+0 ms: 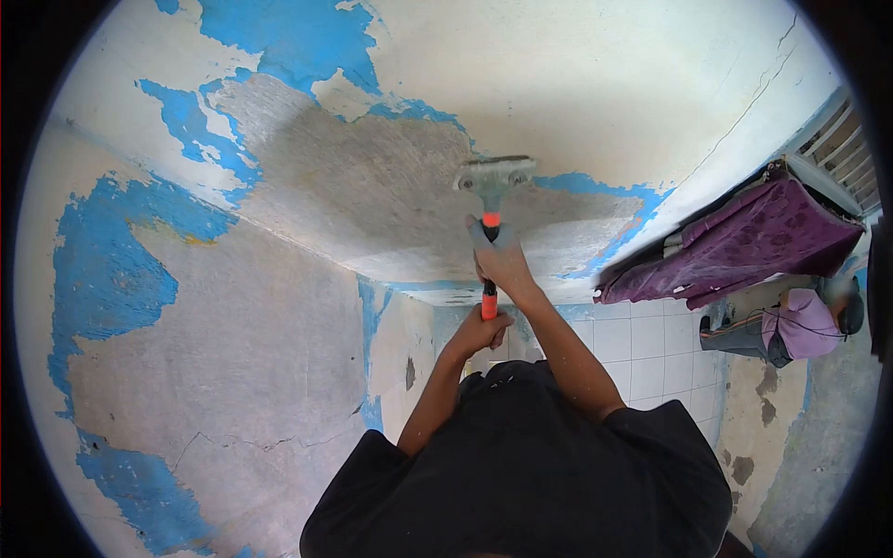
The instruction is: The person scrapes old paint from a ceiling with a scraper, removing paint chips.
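Observation:
A long-handled scraper (490, 182) with an orange and black handle stands out in front of me, its wide blade against the wall. My right hand (502, 258) is wrapped round the upper handle, just below the head. Lower down, my left hand (481, 332) grips the orange end of the handle. Around the blade, the wall (372, 177) shows bare grey plaster, bordered by ragged blue paint (595, 186) and cream paint (577, 84) above. Dust whitens my right hand.
On the left, another wall (251, 344) has grey plaster and blue patches (107, 270). A purple cloth (753, 228) hangs by a slatted opening (842, 149) at right. Beyond, a person in a pink top (805, 324) stands near white floor tiles (642, 339). A crack runs down the upper-right wall.

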`<state>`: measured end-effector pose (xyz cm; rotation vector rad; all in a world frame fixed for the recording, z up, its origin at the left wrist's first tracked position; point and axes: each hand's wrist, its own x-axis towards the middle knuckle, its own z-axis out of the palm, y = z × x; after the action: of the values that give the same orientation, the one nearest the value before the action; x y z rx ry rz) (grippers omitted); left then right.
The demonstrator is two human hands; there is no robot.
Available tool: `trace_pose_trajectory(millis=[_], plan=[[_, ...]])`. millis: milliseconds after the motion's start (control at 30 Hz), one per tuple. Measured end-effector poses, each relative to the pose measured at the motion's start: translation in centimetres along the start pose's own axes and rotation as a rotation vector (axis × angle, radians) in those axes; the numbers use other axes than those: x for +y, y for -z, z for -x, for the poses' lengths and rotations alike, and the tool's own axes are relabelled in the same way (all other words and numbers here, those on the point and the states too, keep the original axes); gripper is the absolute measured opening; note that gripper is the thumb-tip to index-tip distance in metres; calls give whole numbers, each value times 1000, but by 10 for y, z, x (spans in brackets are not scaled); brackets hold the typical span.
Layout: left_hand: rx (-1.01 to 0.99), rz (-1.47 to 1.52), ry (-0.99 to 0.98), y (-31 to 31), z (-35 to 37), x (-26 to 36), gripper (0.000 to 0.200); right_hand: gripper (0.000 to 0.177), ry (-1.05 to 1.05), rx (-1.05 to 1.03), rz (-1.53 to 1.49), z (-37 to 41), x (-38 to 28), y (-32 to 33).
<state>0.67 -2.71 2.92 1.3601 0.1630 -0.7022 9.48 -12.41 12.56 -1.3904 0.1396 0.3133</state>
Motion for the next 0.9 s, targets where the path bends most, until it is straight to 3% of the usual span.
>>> trace_pose_trajectory(millis=[100,200,267,500,667,900], plan=[[20,-25,-23,-1,-4,-5,31,45,6,1,23,-4,9,1],[-23,-12,57,4,-17,-62,30,45,-37,58,72,-8,68,9],[-58,21,92,4,-16,-69,30,46,-37,75,79,-12,74,10],[11,-44,-29,-7,-1,2,32,48,3,40,11,-1,6,8],[-91,54,110,-7,-12,-63,30,48,-31,96,89,-6,70,16],[-33,8,35,-15,-6,-15,31,46,-13,62,37,1,12,16]])
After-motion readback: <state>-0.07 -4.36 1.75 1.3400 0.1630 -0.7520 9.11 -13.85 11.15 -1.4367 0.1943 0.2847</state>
